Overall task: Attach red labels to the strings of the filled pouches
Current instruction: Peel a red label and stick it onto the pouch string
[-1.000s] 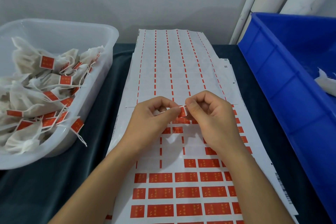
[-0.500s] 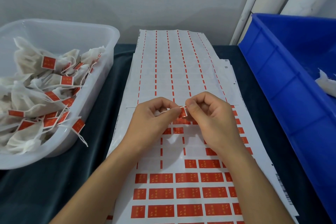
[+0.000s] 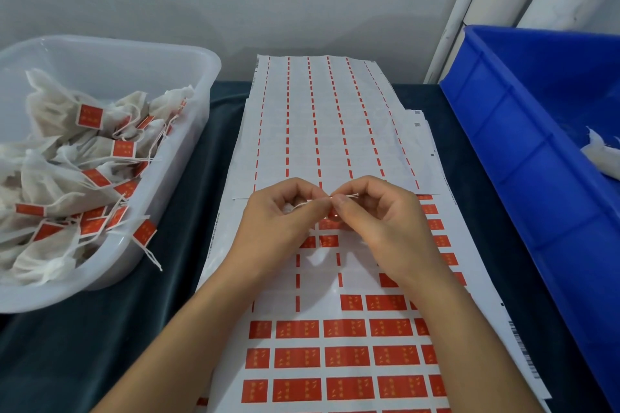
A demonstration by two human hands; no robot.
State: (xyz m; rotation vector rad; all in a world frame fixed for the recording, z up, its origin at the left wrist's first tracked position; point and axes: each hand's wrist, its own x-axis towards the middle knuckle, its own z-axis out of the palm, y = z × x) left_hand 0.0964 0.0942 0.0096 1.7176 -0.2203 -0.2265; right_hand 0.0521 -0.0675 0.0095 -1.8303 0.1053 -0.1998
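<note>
At the centre of the frame we pinch a thin white string [image 3: 342,197] between our two hands: the left hand [image 3: 285,228] and the right hand [image 3: 385,225] meet fingertip to fingertip above the label sheet [image 3: 335,345]. A red label [image 3: 333,213] peeks out just below the fingertips. Labelled pouches [image 3: 67,161] fill the clear tub [image 3: 188,131] at the left; a blue crate [image 3: 523,151] stands at the right on the dark surface [image 3: 134,329].

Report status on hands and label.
Both hands, left and right, pinch white string over label sheet. Red label barely visible between fingertips. Nothing obstructing.
</note>
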